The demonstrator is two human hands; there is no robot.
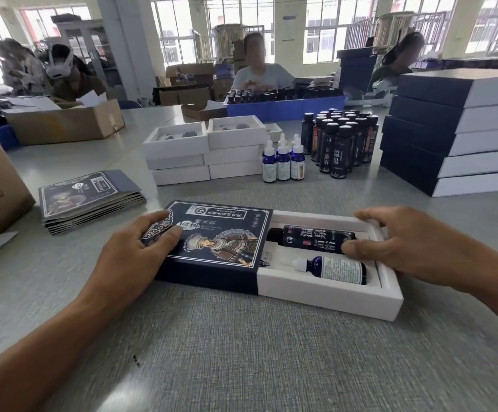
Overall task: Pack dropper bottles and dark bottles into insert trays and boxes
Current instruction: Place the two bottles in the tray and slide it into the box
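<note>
A white insert tray [325, 295] lies on the table, its left half inside a dark printed sleeve box [212, 248]. In the tray's exposed part lie a dark bottle [310, 234] and, nearer me, a blue dropper bottle [331, 267]. My left hand [141, 248] grips the sleeve's left end, thumb on its top. My right hand [396, 242] holds the tray's right end, fingers curled over the far rim and thumb lying on the bottles.
Behind stand stacked white trays [206, 153], several dropper bottles [282, 162] and dark bottles [340, 144]. A pile of finished navy boxes [449, 132] is at the right, flat sleeves [90, 200] at the left, cardboard cartons [63, 120] further left. People work across the table.
</note>
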